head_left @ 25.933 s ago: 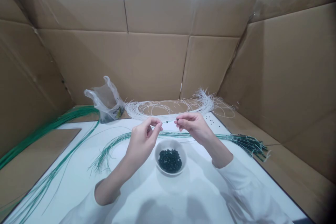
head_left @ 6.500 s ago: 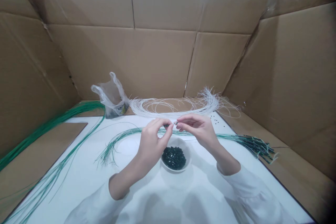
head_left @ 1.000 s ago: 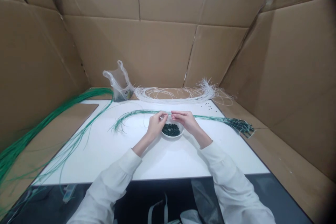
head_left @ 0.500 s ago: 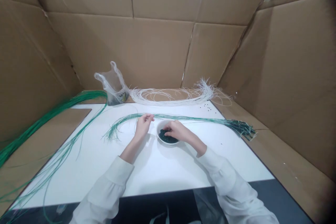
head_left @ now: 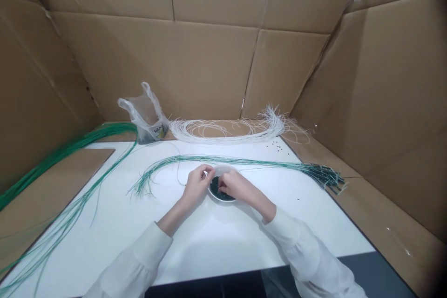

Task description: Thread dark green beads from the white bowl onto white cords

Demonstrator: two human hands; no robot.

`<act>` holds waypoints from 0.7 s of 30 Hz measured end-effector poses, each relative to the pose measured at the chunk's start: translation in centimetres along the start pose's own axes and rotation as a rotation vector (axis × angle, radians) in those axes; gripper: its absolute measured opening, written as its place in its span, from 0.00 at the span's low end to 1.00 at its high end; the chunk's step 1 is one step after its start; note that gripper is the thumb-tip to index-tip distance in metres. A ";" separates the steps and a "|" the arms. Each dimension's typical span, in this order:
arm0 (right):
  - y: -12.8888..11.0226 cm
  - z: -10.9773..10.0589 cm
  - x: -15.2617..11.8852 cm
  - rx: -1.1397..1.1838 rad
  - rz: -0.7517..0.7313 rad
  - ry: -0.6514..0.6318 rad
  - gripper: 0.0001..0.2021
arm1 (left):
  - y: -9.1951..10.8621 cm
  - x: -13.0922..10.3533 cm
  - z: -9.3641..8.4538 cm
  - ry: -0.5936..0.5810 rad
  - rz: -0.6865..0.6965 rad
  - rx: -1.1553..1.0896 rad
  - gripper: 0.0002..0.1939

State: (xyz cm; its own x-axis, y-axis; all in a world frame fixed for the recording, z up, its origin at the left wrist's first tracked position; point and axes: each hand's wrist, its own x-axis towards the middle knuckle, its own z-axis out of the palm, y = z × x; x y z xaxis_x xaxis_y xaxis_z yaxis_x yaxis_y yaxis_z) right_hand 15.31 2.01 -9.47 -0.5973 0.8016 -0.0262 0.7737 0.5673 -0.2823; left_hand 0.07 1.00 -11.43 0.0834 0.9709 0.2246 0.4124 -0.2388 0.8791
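A white bowl with small dark green beads stands on the white table in the middle. My right hand reaches into it, fingers pressed together among the beads; what they hold, if anything, is hidden. At the bowl's left rim is my left hand, thumb and forefinger pinched; a thin strand runs near it, but what the pinch holds is too small to make out. Behind the bowl lies a bundle of green strands, its right end dark with beads.
At the back are a coil of white strands and a plastic bag. More green strands curve along the left side. Several loose beads dot the back right. Cardboard walls surround the table.
My left hand has come down and right to the bowl's rim. My right hand stays in the bowl, its fingers deeper among the beads. The view has shifted slightly.
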 end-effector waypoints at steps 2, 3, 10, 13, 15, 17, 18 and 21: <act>-0.1 0.1 -0.1 0.003 0.017 -0.005 0.10 | 0.0 -0.2 0.4 0.026 0.011 0.001 0.12; -0.1 0.1 -0.1 0.001 0.025 -0.001 0.10 | 0.1 -0.3 0.6 0.043 0.018 0.007 0.11; 0.7 0.4 -0.7 0.084 0.066 -0.012 0.10 | 0.6 -0.9 1.6 0.026 0.052 0.054 0.11; 0.7 0.3 -0.8 0.069 0.088 -0.012 0.11 | 0.8 -1.0 1.5 -0.001 0.043 0.085 0.11; 0.5 0.2 -0.9 0.064 0.084 -0.020 0.12 | 0.9 -1.0 1.4 -0.010 0.030 0.100 0.11; 0.3 0.1 -0.9 0.083 0.065 -0.031 0.12 | 0.9 -0.9 1.3 -0.014 0.020 0.114 0.11; 0.2 0.0 -1.0 0.096 0.055 -0.031 0.12 | 0.9 -0.9 1.3 -0.016 0.018 0.120 0.12; 0.0 -0.2 -1.1 0.130 0.041 -0.006 0.13 | 0.8 -0.9 1.3 -0.027 0.030 0.132 0.11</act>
State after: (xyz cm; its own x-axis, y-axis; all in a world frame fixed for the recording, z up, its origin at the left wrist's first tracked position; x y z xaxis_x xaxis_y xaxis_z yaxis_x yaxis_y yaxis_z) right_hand 16.03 1.13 -9.25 -0.5674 0.8222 -0.0458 0.7636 0.5045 -0.4030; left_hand 1.48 -0.05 -11.44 0.1215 0.9638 0.2373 0.5249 -0.2653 0.8088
